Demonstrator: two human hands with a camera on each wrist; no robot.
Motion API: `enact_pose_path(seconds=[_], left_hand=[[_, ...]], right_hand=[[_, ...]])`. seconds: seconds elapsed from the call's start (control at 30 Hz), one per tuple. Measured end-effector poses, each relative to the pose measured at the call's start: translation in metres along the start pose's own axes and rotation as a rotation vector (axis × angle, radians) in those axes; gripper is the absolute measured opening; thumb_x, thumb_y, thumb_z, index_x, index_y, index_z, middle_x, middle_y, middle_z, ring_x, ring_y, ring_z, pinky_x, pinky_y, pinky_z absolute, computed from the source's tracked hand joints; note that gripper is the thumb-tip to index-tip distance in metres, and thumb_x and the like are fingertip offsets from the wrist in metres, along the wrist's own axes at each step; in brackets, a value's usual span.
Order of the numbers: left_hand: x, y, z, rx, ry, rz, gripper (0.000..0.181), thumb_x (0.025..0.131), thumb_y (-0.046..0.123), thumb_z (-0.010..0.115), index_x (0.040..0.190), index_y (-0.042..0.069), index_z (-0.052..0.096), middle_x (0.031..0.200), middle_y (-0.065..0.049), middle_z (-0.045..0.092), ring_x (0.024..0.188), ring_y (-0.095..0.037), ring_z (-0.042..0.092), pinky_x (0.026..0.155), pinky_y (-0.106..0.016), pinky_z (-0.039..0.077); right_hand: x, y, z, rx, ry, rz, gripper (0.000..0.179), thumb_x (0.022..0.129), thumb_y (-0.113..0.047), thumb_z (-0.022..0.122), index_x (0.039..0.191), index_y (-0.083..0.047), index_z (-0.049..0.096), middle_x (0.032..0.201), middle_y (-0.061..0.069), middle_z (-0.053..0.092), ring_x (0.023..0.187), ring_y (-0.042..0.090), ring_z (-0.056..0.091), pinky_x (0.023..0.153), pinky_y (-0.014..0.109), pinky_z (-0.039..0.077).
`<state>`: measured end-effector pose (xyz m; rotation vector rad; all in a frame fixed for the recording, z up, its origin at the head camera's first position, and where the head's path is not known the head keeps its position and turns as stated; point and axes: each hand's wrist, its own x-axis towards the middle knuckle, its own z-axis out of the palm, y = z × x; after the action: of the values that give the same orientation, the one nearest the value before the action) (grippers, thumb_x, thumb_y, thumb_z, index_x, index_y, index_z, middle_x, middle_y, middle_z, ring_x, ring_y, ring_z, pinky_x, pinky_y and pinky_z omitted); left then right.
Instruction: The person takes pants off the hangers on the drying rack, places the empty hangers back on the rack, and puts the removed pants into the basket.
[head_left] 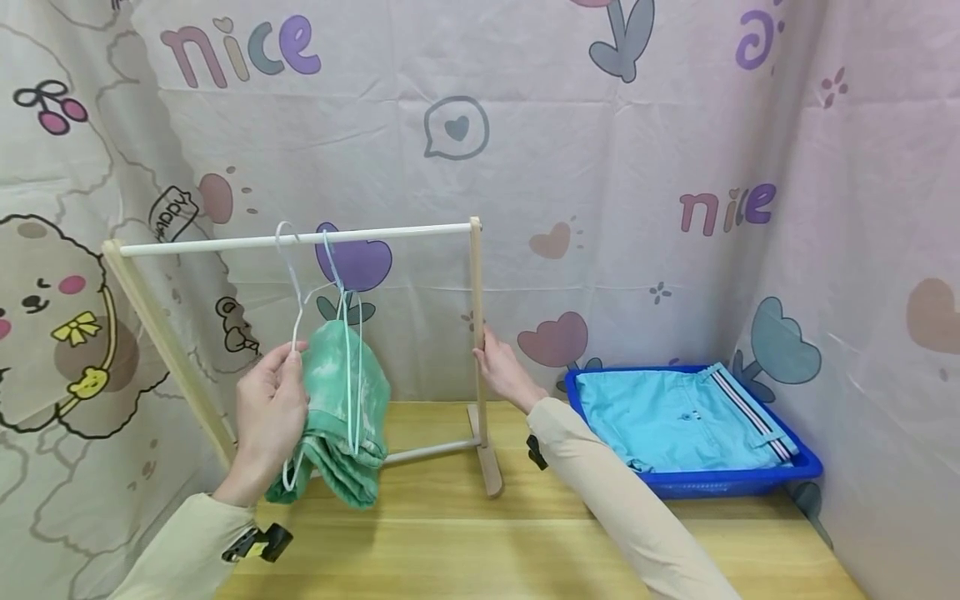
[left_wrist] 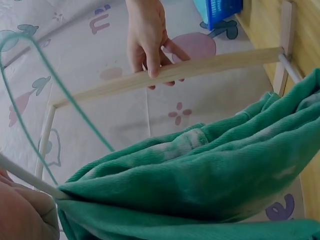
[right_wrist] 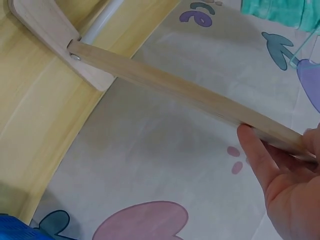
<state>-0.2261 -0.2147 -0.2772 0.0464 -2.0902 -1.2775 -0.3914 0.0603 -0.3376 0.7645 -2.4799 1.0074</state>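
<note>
My left hand (head_left: 273,408) pinches a white wire hanger (head_left: 297,321) just below its hook, and the hook overlaps the rail (head_left: 420,232) of a wooden rack. A green garment (head_left: 326,379) with pale patches hangs folded beside that hand. In front of the cloth, a second pale hanger (head_left: 349,375) reaches down from the rail. Seen from the left wrist, the garment (left_wrist: 175,175) has thick folds. My right hand (head_left: 506,367) grips the rack's right post (head_left: 479,400), fingers on one side and thumb on the other. The right wrist view shows this post (right_wrist: 175,87) running down to its foot.
A blue basket (head_left: 720,483) on the right holds folded light-blue clothing (head_left: 660,417) with a striped band. The rack's left post (head_left: 168,350) leans near the patterned curtain (head_left: 525,167), which surrounds the wooden table (head_left: 420,550). A lower bar (head_left: 435,451) joins the rack's feet.
</note>
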Motion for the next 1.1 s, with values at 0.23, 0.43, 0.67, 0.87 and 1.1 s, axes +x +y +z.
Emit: enact_pose_path(seconds=[0.23, 0.43, 0.67, 0.87, 1.1], left_hand=[[-0.007, -0.007, 0.003, -0.015, -0.049, -0.004, 0.042, 0.106, 0.035, 0.038, 0.131, 0.009, 0.059, 0.053, 0.002, 0.043, 0.041, -0.011, 0.039, 0.035, -0.028, 0.033], [-0.01, -0.015, 0.006, 0.01, -0.074, -0.012, 0.043, 0.106, 0.036, 0.038, 0.131, 0.009, 0.059, 0.051, 0.004, 0.036, 0.038, -0.009, 0.03, 0.033, -0.029, 0.028], [-0.006, -0.017, 0.011, -0.061, -0.093, -0.063, 0.042, 0.106, 0.035, 0.038, 0.133, 0.009, 0.057, 0.052, 0.004, 0.04, 0.04, -0.01, 0.036, 0.037, -0.028, 0.032], [-0.003, -0.012, 0.022, -0.183, -0.099, -0.099, 0.039, 0.107, 0.032, 0.038, 0.133, 0.009, 0.056, 0.052, 0.006, 0.038, 0.04, -0.009, 0.036, 0.037, -0.027, 0.032], [-0.003, -0.005, 0.03, -0.33, -0.115, -0.155, 0.038, 0.107, 0.031, 0.035, 0.133, 0.009, 0.052, 0.052, 0.006, 0.036, 0.038, -0.008, 0.033, 0.035, -0.025, 0.03]], right_hand=[[-0.001, 0.001, 0.003, 0.0, 0.144, 0.01, 0.019, 0.099, -0.01, 0.057, 0.114, 0.002, 0.061, 0.094, 0.015, 0.069, 0.079, 0.023, 0.065, 0.067, 0.031, 0.056], [-0.009, 0.008, 0.007, -0.007, 0.34, -0.04, 0.014, 0.092, -0.017, 0.07, 0.096, -0.005, 0.064, 0.082, 0.007, 0.068, 0.07, 0.017, 0.063, 0.063, 0.026, 0.052], [-0.024, 0.005, 0.025, -0.05, 0.276, -0.076, 0.021, 0.097, -0.027, 0.063, 0.083, -0.012, 0.067, 0.063, -0.006, 0.059, 0.051, 0.002, 0.048, 0.047, 0.017, 0.041], [-0.045, -0.013, 0.059, 0.314, -0.211, 0.193, 0.03, 0.1, -0.03, 0.056, 0.095, -0.004, 0.072, 0.075, 0.012, 0.07, 0.057, 0.016, 0.064, 0.052, 0.029, 0.057], [-0.078, -0.033, 0.095, 0.776, -0.655, 0.512, 0.063, 0.104, -0.045, 0.04, 0.121, 0.013, 0.055, 0.111, 0.034, 0.065, 0.098, 0.043, 0.068, 0.084, 0.052, 0.057]])
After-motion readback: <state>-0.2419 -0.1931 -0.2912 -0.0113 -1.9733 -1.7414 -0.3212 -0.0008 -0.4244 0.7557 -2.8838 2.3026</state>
